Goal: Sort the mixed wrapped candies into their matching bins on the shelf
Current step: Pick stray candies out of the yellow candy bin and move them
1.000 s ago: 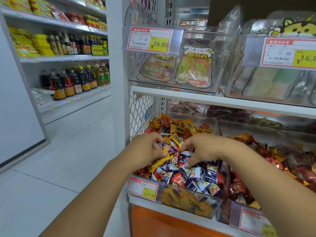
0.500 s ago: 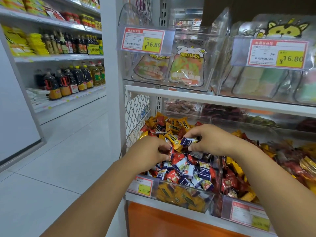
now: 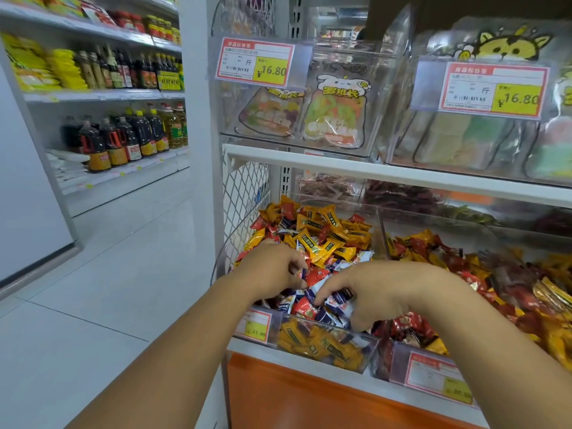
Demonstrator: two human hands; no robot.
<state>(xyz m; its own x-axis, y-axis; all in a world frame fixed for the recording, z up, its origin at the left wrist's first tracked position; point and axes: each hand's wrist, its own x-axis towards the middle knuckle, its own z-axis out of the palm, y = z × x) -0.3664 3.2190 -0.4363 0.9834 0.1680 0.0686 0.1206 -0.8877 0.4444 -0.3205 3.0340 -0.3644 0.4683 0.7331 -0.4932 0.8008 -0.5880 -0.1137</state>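
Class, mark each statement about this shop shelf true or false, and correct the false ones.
1. Both the left hand and the right hand reach into the left candy bin. True.
2. That bin holds only yellow candies. False: red candies and blue-white candies are mixed in too.
3. The upper price tag reads 16.80. True.
4. The dark bottles stand in the candy bins. False: they stand on shelves across the aisle.

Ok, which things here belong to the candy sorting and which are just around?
Job: left hand, right hand, mixed candies, left bin, neighbouring bin.
Just around: bagged sweets above, price tags, sauce bottles across the aisle.
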